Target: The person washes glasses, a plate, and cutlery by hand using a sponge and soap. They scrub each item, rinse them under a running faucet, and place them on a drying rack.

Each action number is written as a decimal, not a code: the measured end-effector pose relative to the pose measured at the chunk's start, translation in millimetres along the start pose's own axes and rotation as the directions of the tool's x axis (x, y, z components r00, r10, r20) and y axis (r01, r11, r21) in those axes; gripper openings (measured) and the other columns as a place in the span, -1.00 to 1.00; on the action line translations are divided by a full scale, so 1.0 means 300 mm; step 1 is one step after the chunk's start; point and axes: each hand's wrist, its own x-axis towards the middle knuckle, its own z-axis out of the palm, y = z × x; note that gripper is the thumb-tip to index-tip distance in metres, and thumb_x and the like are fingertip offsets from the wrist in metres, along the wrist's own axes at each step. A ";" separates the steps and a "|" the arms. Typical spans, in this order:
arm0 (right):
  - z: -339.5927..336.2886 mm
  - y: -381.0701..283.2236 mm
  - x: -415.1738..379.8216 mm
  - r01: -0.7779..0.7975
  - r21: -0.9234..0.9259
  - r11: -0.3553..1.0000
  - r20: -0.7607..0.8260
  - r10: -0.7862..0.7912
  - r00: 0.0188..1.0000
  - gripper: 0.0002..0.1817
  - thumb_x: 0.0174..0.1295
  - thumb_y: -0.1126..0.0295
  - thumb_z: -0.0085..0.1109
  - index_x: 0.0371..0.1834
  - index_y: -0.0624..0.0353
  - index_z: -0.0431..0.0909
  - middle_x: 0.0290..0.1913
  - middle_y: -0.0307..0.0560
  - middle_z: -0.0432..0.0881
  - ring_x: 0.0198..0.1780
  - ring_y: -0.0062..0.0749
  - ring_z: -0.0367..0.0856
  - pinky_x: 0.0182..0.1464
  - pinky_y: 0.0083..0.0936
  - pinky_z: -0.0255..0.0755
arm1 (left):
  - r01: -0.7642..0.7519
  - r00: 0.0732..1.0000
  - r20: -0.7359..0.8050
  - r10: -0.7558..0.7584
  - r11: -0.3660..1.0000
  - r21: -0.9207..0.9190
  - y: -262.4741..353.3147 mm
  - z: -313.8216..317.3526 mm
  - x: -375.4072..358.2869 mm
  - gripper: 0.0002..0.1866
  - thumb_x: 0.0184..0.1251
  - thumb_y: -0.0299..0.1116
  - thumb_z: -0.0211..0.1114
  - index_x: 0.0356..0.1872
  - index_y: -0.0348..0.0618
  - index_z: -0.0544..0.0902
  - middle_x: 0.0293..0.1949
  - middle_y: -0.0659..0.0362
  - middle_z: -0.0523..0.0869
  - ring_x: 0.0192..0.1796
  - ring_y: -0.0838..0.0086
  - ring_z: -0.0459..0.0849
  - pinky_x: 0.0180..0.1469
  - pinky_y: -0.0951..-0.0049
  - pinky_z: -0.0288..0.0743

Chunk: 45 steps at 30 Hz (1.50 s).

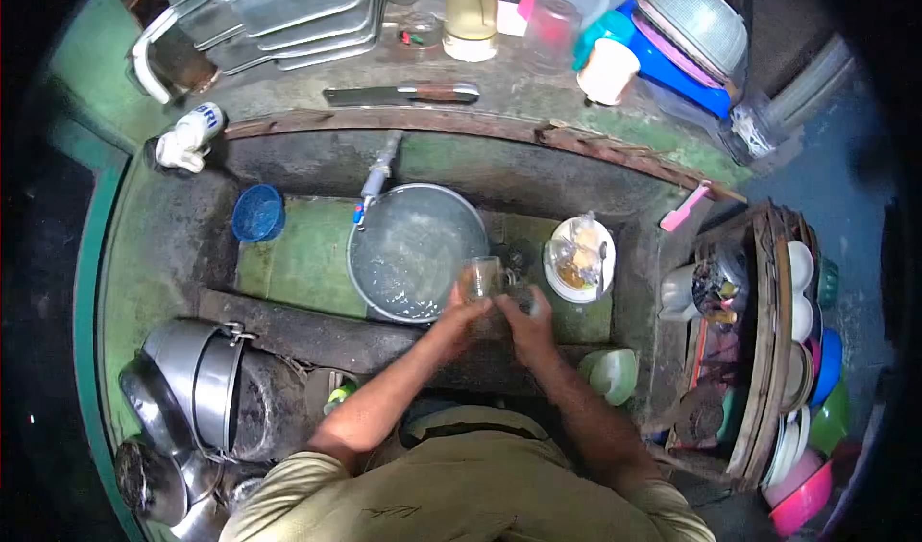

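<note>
A clear glass mug [485, 275] is held in my left hand [463, 300], its fingers wrapped round the side, just past the right rim of a big metal basin [351, 271] of water. Close beside it, my right hand [526, 319] is closed at the mug's handle side; what it grips is blurred and I cannot make it out. White specks float on the water [413, 244]. A tap with a blue handle [361, 212] reaches over the basin. To the right stands a white plate [559, 283] with food scraps, a plastic bag and a spoon.
A blue plastic tub [257, 213] sits left of the basin. Metal pots [197, 379] crowd the lower left. A knife [403, 93] lies on the ledge above. A dish rack [764, 340] stands at right, with a pale green container [613, 376] near my right forearm.
</note>
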 end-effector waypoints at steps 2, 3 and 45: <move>0.048 0.008 -0.016 0.061 -0.262 0.963 -0.033 -0.072 0.997 -0.50 0.07 0.24 0.37 -0.05 0.41 0.49 -0.09 0.09 0.59 -0.09 -0.19 0.57 0.02 -0.32 0.44 | -0.118 0.992 -0.014 0.128 0.947 0.300 0.030 -0.051 0.024 -0.36 0.18 -0.39 0.38 0.23 -0.10 0.22 0.08 0.06 0.51 0.13 0.27 0.52 0.12 0.20 0.48; 0.081 -0.015 -0.021 0.164 -0.381 0.910 0.068 -0.150 0.986 -0.58 0.09 0.34 0.32 -0.05 0.38 0.50 -0.12 0.00 0.60 -0.10 -0.31 0.57 -0.02 -0.42 0.45 | -0.092 0.986 -0.090 0.143 0.901 0.423 0.047 -0.075 0.019 -0.39 0.18 -0.40 0.37 0.21 -0.11 0.25 0.05 0.07 0.54 0.12 0.30 0.54 0.11 0.22 0.49; 0.091 0.111 0.322 -0.153 -0.826 0.542 0.170 0.500 0.849 -0.59 0.34 0.12 0.06 -0.08 0.30 0.62 -0.21 0.24 0.68 -0.10 -0.04 0.66 -0.04 -0.22 0.45 | 0.369 0.823 -0.374 0.426 0.100 0.924 0.024 -0.829 0.328 -0.26 0.21 -0.35 0.26 0.39 -0.31 0.16 0.33 -0.27 0.22 0.36 -0.14 0.23 0.38 0.06 0.17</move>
